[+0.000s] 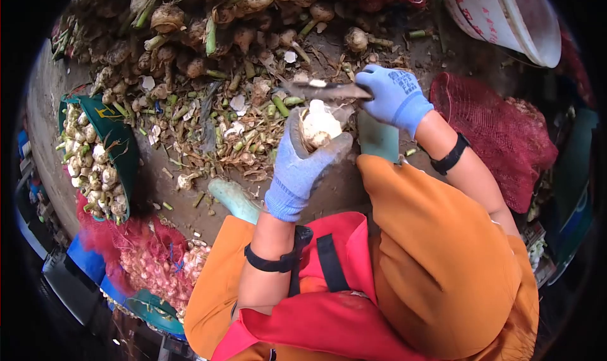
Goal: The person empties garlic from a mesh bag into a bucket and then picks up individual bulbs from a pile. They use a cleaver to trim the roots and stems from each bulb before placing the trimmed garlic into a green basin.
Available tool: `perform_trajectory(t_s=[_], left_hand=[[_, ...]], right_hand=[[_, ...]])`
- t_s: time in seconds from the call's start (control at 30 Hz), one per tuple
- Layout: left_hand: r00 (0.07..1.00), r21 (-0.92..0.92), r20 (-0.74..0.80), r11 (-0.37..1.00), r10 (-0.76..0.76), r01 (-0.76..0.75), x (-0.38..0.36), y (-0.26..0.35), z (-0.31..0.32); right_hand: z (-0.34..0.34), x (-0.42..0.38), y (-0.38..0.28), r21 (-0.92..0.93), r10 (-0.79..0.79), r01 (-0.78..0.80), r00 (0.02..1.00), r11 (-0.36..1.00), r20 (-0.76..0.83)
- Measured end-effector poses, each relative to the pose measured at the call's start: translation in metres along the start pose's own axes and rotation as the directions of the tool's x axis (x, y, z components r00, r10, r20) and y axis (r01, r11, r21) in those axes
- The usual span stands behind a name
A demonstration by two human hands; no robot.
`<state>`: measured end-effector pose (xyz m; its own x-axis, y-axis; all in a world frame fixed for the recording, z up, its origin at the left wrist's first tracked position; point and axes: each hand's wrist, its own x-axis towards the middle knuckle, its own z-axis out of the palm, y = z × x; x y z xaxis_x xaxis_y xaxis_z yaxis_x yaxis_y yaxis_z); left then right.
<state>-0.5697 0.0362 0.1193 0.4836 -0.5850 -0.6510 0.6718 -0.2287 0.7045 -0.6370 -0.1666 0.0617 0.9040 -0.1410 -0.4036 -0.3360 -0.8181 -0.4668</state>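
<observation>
A garlic bulb [320, 122], its upper part peeled white, rests in the grip of my left hand [303, 162], which wears a blue-grey glove. My right hand [392, 95], gloved the same way, is closed around the handle of a knife [325, 90]. The blade is smeared by motion and points left, just above the bulb, with a white scrap on it. Below both hands, cut stems and dry skins [243, 130] litter the ground.
A heap of untrimmed garlic [171, 19] rises at the back left. A green basket [114, 130] of trimmed bulbs lies tipped at left. Red mesh sacks [493, 133] flank me on both sides. A white bucket [506, 19] lies tilted at the back right.
</observation>
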Motion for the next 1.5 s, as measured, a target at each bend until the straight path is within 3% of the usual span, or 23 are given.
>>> perform_trajectory(t_s=[0.07, 0.13, 0.2, 0.23, 0.27, 0.3, 0.33, 0.4, 0.53, 0.63, 0.67, 0.73, 0.8, 0.83, 0.87, 0.9, 1.0, 1.03, 1.07, 1.13, 1.27, 1.43, 1.5], left_hand=[[0.992, 0.183, 0.001, 0.975, 0.126, -0.124, -0.001, -0.005, 0.003], [0.997, 0.102, -0.053, 0.993, 0.063, -0.057, 0.005, -0.006, 0.002], [0.929, 0.251, -0.075, 0.908, 0.363, -0.335, 0.025, -0.039, -0.014], [0.943, 0.132, -0.130, 0.948, 0.307, -0.291, 0.025, -0.051, -0.021], [0.992, -0.390, -0.118, 0.916, 0.046, -0.089, 0.019, -0.049, -0.027], [0.987, -0.348, -0.122, 0.927, 0.104, -0.141, 0.020, -0.050, -0.034], [0.978, -0.308, -0.128, 0.931, 0.163, -0.196, 0.019, -0.051, -0.039], [0.980, -0.140, -0.197, 0.990, -0.022, -0.006, 0.000, -0.009, -0.035], [0.872, 0.075, -0.400, 0.959, 0.281, -0.275, -0.014, 0.001, -0.137], [0.687, 0.377, -0.630, 0.916, 0.364, -0.139, -0.050, 0.005, -0.271], [0.663, 0.442, -0.728, 0.859, 0.174, 0.260, -0.065, 0.013, -0.294], [0.740, 0.729, -0.526, 0.670, 0.419, 0.139, -0.078, -0.069, -0.393], [0.767, 0.553, -0.635, 0.639, -0.091, 0.534, -0.080, -0.111, -0.405], [0.731, 0.644, -0.649, 0.359, -0.210, 0.675, -0.074, -0.108, -0.385], [0.658, 0.619, -0.709, 0.223, -0.254, 0.753, -0.067, -0.112, -0.369], [0.623, 0.613, -0.782, 0.137, -0.034, 0.778, -0.070, -0.121, -0.355], [0.489, 0.446, -0.871, 0.328, -0.055, 0.832, -0.084, -0.107, -0.350], [0.550, 0.251, -0.830, 0.818, -0.092, 0.517, -0.089, -0.110, -0.359], [0.629, -0.075, -0.773, 0.997, -0.079, 0.034, -0.092, -0.106, -0.366], [0.756, -0.104, -0.626, 0.941, 0.189, -0.321, -0.108, -0.026, -0.351], [0.533, -0.188, -0.728, 0.622, 0.431, -0.760, -0.135, 0.123, -0.357], [0.235, -0.064, -0.901, 0.423, 0.366, -0.904, -0.108, 0.159, -0.369], [0.561, -0.175, -0.696, 0.652, 0.448, -0.737, -0.062, 0.124, -0.284]], right_hand=[[0.005, 0.007, 0.015, 0.198, 0.201, -0.210, 0.977, 0.958, 0.065], [0.011, 0.004, 0.007, 0.798, 0.179, -0.426, 0.905, 0.426, 0.387], [0.024, 0.004, -0.007, 0.897, 0.003, -0.255, 0.962, 0.362, 0.272], [0.002, 0.002, -0.029, 0.840, 0.032, -0.299, 0.947, 0.453, 0.320], [-0.018, 0.001, -0.046, 0.773, 0.063, -0.342, 0.928, 0.534, 0.367], [-0.006, 0.005, -0.043, 0.586, -0.212, 0.255, 0.967, 0.769, -0.142], [-0.013, 0.006, -0.044, 0.394, -0.323, 0.356, 0.935, 0.848, -0.148], [-0.005, 0.024, -0.018, 0.101, -0.137, 0.122, 0.978, 0.987, 0.157], [-0.010, 0.020, 0.033, -0.038, 0.023, -0.024, 1.000, 0.999, -0.019], [-0.007, 0.032, 0.065, -0.275, -0.105, 0.085, 0.993, 0.958, -0.059], [-0.001, 0.036, 0.072, -0.402, -0.136, 0.115, 0.990, 0.908, -0.024], [0.009, 0.049, 0.066, -0.329, 0.014, 0.009, 0.998, 0.944, 0.068], [0.009, 0.054, 0.050, -0.007, 0.029, -0.029, 0.991, 1.000, 0.134], [0.015, 0.049, 0.042, 0.076, -0.054, 0.047, 0.995, 0.996, 0.083], [0.024, 0.047, 0.033, 0.158, -0.147, 0.144, 0.989, 0.977, 0.008], [0.034, 0.047, 0.028, 0.162, -0.167, 0.166, 0.986, 0.973, -0.008], [0.037, 0.037, 0.008, 0.219, -0.150, 0.149, 0.989, 0.964, -0.010], [0.035, 0.035, 0.006, 0.228, -0.143, 0.142, 0.990, 0.963, -0.010], [0.035, 0.033, 0.005, 0.238, -0.133, 0.129, 0.991, 0.963, -0.003], [0.033, 0.032, 0.003, 0.243, -0.150, 0.148, 0.989, 0.959, -0.009], [0.028, 0.028, -0.008, 0.275, -0.158, 0.160, 0.987, 0.948, -0.028], [0.020, 0.022, -0.023, 0.421, -0.170, 0.167, 0.985, 0.892, -0.030], [0.011, 0.019, -0.035, 0.595, -0.143, 0.117, 0.990, 0.795, -0.004]])
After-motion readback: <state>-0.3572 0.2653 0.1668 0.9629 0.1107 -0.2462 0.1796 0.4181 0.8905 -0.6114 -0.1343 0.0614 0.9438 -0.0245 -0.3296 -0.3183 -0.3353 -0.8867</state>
